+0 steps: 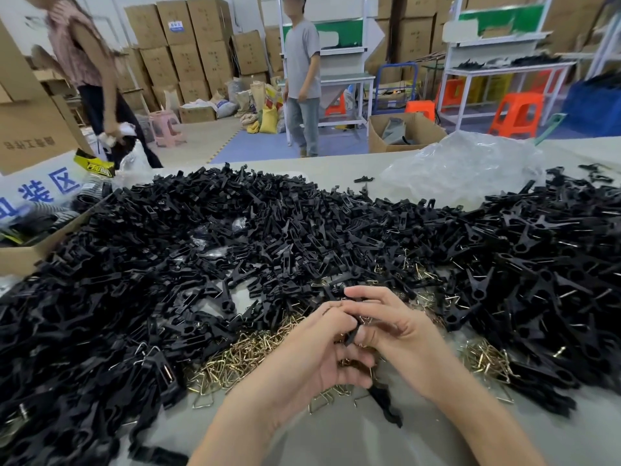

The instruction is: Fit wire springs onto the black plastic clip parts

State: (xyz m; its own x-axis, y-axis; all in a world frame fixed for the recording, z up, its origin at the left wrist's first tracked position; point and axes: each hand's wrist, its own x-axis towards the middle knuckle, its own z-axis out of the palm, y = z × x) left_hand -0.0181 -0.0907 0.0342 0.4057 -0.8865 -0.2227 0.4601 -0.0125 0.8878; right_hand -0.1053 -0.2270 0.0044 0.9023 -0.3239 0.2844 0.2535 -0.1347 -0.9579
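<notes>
**A:** Head view: where's the piece?

**B:** Between both hands. The left hand (316, 361) curls round a small black plastic clip part (351, 334). The right hand (400, 331) pinches a bent brass-coloured wire spring (364, 319) against it.

**A:** Handling?

**B:** Light and stiff, I'd judge. The spring looks thin and slippery, so grip the clip mid-body.

**A:** Obstacles?

**B:** A heap of black clip parts (235, 230) crowds round, a pile of loose springs (242, 358) lies beneath, and a crumpled clear plastic bag (460, 169) sits beyond. Tangles may snag.

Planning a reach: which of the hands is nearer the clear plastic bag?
Right. The right hand lies below-left of the clear plastic bag; the left hand sits further left.
</notes>
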